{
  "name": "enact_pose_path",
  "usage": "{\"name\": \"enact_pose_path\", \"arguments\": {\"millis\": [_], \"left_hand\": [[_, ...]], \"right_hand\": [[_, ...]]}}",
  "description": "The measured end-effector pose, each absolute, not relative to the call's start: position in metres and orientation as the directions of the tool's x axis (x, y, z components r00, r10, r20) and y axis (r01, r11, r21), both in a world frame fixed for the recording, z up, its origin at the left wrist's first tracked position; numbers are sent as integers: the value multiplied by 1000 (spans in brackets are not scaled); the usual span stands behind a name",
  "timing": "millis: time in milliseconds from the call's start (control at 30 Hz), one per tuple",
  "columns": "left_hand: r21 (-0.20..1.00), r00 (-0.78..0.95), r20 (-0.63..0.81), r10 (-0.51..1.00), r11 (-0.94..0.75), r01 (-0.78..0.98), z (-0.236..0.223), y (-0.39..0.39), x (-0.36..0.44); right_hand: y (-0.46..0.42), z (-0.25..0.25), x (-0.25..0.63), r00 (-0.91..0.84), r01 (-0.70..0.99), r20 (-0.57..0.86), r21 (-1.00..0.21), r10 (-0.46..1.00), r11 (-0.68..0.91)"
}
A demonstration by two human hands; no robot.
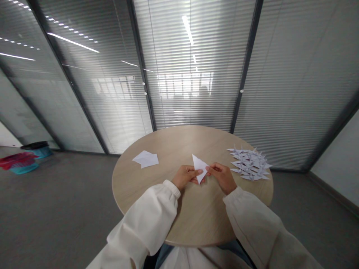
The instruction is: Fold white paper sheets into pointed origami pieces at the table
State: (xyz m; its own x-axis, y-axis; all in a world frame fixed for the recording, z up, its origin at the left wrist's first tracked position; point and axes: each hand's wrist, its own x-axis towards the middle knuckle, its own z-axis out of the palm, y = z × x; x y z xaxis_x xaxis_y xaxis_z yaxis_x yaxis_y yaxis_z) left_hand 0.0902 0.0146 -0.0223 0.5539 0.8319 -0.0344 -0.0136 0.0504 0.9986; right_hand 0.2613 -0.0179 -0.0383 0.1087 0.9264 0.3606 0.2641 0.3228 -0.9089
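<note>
Above the round wooden table I hold a folded white paper shape, roughly a pointed triangle, between both hands. My left hand pinches its lower left side, and my right hand pinches its right side. Both hands' fingertips nearly meet at the paper, and part of it is hidden behind them. To the left on the tabletop lie loose white paper sheets, folded or stacked. A heap of folded paper cranes sits to the right of my right hand.
Glass partitions with slatted blinds stand behind the round table. A red and teal laundry basket and a teal bin with a black lid sit on the grey floor at the far left. My cream sleeves cover both forearms.
</note>
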Motion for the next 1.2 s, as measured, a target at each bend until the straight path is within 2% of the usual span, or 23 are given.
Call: {"name": "enact_pose_path", "arguments": {"millis": [233, 500, 1200], "left_hand": [[996, 592, -31, 805, 72, -45, -24, 15, 88], [986, 624, -130, 771, 168, -2, -24, 13, 88], [973, 655, -126, 745, 220, -63, -25, 11, 87]], "right_hand": [[-18, -39, 260, 123, 281, 362, -906, 924, 318], [-17, -40, 263, 157, 276, 370, -907, 916, 319], [-17, -39, 262, 166, 262, 377, -908, 911, 328]]}}
